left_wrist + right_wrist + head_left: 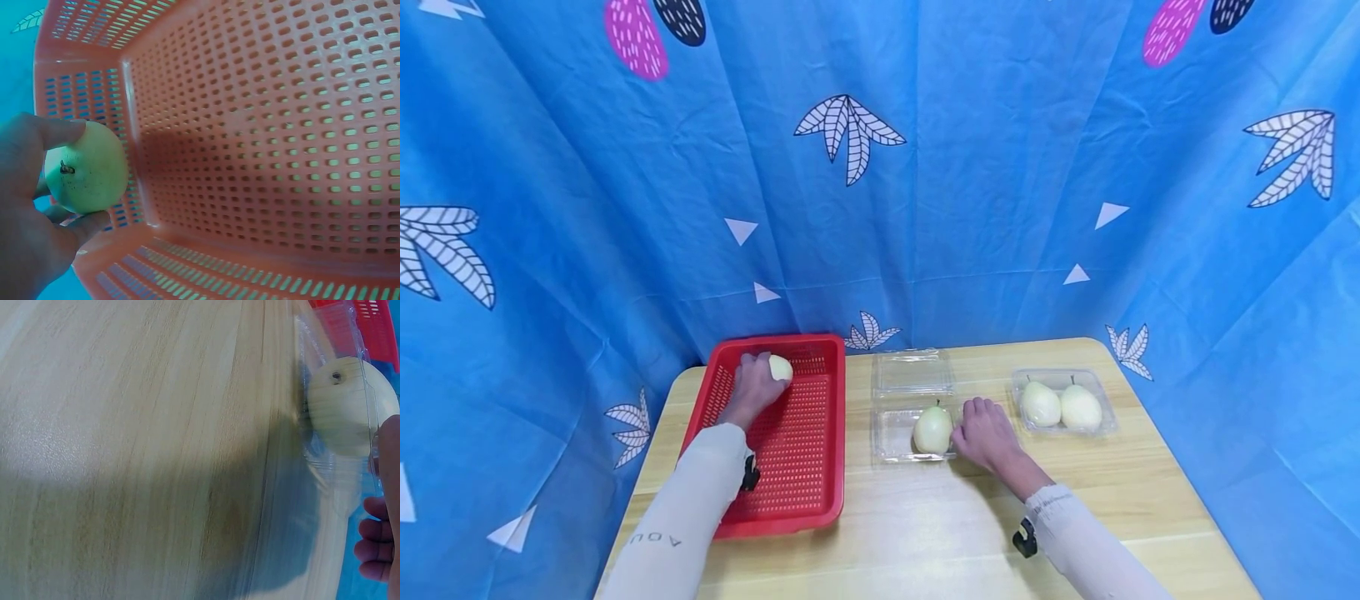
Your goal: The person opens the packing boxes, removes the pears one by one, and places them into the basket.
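My left hand (754,387) grips a pale green pear (94,169) between thumb and fingers, inside the red plastic basket (837,433) by its far end wall. The stem side of that pear faces the left wrist camera. At the middle of the table, my right hand (988,433) holds the right edge of an open clear plastic clamshell box (895,433) with thumb and curled fingers. One pear (932,430) sits in the right part of this box, right beside the fingers. Its hinged lid (913,372) lies folded back toward the curtain.
At the far right stands another clear box (1101,383) with two pears (1062,406) side by side. A wooden table (910,533) bears everything. Blue patterned curtain (970,208) hangs along the table's back and both sides.
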A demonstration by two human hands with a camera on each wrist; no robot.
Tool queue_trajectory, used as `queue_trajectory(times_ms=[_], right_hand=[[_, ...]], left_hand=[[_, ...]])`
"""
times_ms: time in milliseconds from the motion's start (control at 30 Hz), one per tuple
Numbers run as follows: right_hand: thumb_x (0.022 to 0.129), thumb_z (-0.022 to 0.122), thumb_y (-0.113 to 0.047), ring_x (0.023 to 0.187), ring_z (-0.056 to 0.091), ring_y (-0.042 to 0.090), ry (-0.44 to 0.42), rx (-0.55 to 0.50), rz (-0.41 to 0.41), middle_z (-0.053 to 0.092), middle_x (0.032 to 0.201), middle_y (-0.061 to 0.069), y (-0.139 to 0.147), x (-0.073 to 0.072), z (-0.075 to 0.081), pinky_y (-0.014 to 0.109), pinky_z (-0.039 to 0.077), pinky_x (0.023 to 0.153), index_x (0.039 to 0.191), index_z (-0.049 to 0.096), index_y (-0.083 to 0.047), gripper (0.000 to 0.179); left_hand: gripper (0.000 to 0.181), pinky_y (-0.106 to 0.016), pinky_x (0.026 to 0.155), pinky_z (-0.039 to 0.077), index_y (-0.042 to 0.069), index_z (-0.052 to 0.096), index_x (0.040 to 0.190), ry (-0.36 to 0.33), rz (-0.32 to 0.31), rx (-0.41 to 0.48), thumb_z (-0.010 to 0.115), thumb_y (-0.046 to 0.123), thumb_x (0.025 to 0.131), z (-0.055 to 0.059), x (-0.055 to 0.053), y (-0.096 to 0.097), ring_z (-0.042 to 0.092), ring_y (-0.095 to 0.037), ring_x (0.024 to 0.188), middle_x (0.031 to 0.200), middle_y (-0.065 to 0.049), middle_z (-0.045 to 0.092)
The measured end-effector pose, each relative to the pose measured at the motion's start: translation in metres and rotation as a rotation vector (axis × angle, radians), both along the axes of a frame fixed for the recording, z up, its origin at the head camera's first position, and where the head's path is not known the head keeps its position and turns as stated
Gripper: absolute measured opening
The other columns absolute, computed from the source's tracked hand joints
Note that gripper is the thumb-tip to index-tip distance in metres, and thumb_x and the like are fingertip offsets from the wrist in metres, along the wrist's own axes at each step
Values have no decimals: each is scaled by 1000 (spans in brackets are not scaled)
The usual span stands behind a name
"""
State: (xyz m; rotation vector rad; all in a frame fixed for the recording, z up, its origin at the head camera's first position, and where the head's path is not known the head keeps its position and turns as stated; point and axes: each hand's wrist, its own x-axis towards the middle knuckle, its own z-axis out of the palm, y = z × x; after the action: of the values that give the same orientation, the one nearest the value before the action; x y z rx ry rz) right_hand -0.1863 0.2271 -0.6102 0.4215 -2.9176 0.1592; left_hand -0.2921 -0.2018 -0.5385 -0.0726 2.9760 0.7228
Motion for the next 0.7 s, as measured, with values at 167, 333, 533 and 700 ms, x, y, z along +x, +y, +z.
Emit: queue_trajectory(times_ms=[167,333,533,700], right_hand=[[91,63,-24,76,47,25,-18,-8,-4,52,82,9,1,0,1,39,46,72,86,52,-5,23],[91,63,-24,76,47,24,-23,-10,-4,52,83,9,1,0,3,38,46,73,87,53,-4,23],[92,61,-27,77,48,24,-25,-2,-2,53,83,9,0,0,2,38,47,73,89,55,-4,24],[93,63,-27,76,47,23,-45,-2,-6,52,83,9,0,0,2,38,47,72,90,55,-4,25]], left_hand=[[60,-57,89,55,-10,54,135,-4,26,-16,77,20,88,-7,1,-4,58,-45,106,120,-32,53],[59,-60,92,52,-11,53,135,0,40,-12,76,17,88,-13,1,-9,56,-48,110,122,-34,51],[56,-61,92,52,-11,54,132,23,45,-29,75,15,87,-19,3,-16,55,-48,109,120,-34,51],[68,-64,97,54,-6,45,145,-16,63,31,78,12,88,-25,8,-18,51,-46,117,128,-32,47]])
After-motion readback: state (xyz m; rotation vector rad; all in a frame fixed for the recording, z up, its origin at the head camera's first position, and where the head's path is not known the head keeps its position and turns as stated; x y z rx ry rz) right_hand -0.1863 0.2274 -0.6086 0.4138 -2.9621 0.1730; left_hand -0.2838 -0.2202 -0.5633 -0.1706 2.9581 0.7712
